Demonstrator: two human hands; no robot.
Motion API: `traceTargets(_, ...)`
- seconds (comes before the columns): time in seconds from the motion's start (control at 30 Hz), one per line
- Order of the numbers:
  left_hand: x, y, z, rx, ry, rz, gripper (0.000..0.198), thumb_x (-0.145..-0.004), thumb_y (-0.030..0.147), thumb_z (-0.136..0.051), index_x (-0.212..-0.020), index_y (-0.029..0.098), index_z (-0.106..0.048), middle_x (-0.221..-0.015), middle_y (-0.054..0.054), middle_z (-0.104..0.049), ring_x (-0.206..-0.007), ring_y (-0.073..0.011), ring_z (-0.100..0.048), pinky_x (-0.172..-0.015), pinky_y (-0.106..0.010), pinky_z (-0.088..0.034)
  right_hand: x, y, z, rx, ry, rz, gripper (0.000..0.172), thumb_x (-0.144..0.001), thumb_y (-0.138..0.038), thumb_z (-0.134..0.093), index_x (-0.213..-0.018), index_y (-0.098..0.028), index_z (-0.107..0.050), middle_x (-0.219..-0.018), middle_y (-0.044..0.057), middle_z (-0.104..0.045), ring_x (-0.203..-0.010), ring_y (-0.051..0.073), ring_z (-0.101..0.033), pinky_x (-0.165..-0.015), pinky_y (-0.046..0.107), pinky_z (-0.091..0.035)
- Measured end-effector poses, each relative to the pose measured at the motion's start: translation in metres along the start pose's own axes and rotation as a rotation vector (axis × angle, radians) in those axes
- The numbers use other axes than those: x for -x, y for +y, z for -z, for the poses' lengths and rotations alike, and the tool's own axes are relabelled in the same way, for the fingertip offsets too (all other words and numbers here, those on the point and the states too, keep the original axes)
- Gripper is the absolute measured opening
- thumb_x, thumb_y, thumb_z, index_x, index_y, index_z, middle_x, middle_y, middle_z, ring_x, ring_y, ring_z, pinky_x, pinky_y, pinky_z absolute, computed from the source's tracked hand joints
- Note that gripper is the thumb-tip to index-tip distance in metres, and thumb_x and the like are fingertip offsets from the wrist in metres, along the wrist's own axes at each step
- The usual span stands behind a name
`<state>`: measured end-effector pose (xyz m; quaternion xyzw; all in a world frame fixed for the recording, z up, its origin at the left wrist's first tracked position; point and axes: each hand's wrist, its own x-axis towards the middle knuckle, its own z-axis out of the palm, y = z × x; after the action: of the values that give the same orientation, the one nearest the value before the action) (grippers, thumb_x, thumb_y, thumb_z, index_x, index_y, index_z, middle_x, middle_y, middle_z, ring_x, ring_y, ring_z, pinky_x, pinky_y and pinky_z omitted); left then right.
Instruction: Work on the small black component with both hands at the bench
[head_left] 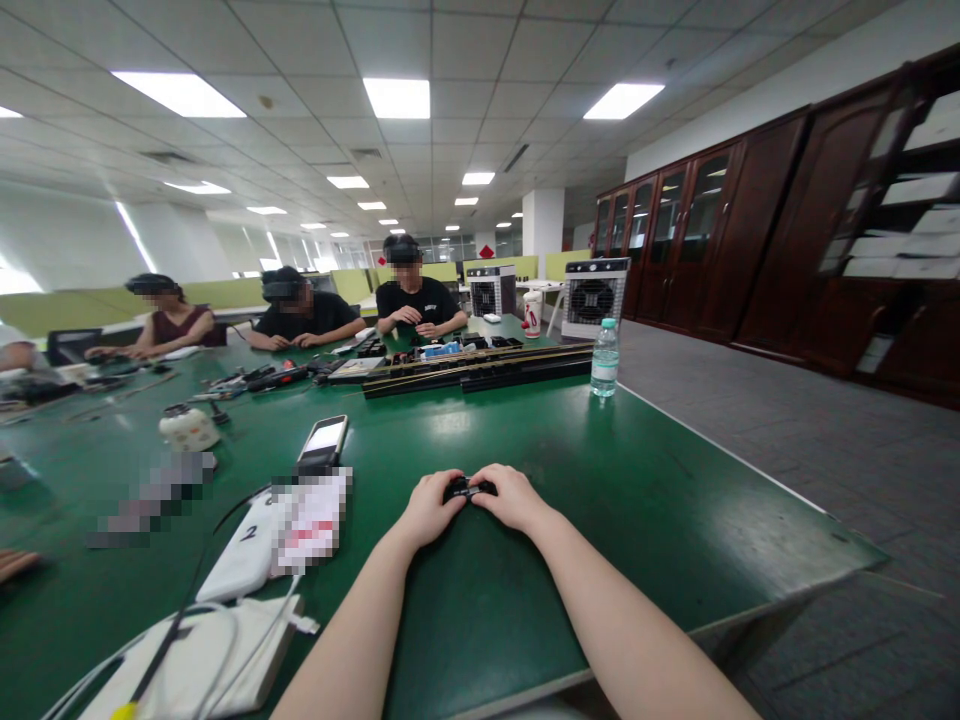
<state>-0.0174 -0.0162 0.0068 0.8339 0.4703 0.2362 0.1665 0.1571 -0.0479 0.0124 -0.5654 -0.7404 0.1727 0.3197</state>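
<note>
Your two bare forearms come in from the bottom edge and meet over the green table [637, 520]. They seem to rest on its near edge, which likely steadies your fingers. Your left hand [429, 508] and right hand [516, 497] are curled inward, knuckles up. They are clamped from either side on a small black part [468, 489], held just above the tabletop right in front of you. Only a sliver of it shows between your fingertips, so its shape cannot be told. Gripping it from both ends looks like a way to keep so small a piece from slipping.

Just to your left lie a white pack marked "2" [244, 555] and a flat white box [217, 665] with cables over it, all within easy reach. A phone [324, 440] lies a little further out, screen up and angled towards you, probably so you can glance at it.

Well beyond your hands, long black rails [480, 372] lie across the table, with a water bottle [604, 358] standing upright at their right end. Three people [416, 300] sit at the far side, hands on their own work. Another person's fingertips [15, 563] show at the left edge.
</note>
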Motion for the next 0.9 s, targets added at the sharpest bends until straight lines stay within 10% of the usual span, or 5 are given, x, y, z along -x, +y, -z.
traceTargets(0.9,-0.001,-0.005,0.000,-0.008,-0.003,-0.003,0.038,-0.076,0.021,-0.057,-0.113,0.016,-0.055,-0.113,-0.009,-0.061,-0.107,-0.0241,-0.053,-0.095,-0.036,-0.041,-0.002,0.011,-0.002,-0.244,0.012,-0.043,0.033,-0.064,-0.017,-0.064,-0.097,-0.021,-0.064,-0.098,0.003,-0.067,-0.093,0.020,-0.061,-0.087,0.034,-0.045)
